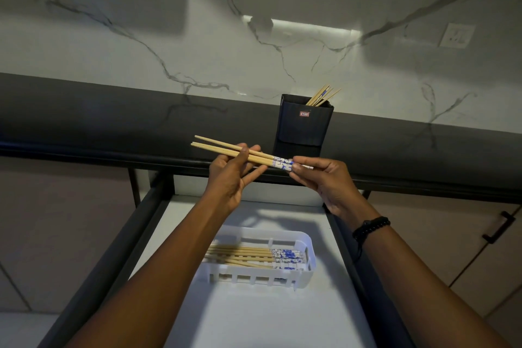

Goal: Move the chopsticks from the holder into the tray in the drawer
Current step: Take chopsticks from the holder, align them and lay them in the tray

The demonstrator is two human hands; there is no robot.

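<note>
I hold a few chopsticks (pixel 254 156) level above the tray (pixel 308 243), left hand (pixel 230 178) pinching the bare shafts, right hand (pixel 320 179) pinching the patterned ends. My worry: the tips already splay, so lowering them could drop one across the tray's rim. They're pale bamboo with blue-and-white ends; more stand in the holder (pixel 302 127) beyond the tray

1. White slotted plastic tray (pixel 308 248): several chopsticks (pixel 243 256) lying inside.
2. Pale wooden chopsticks, blue-patterned ends (pixel 254 156): bundle near level, aloft beyond the tray.
3. Black boxy holder (pixel 303 127): upright beyond the tray, more leaning inside.
</note>
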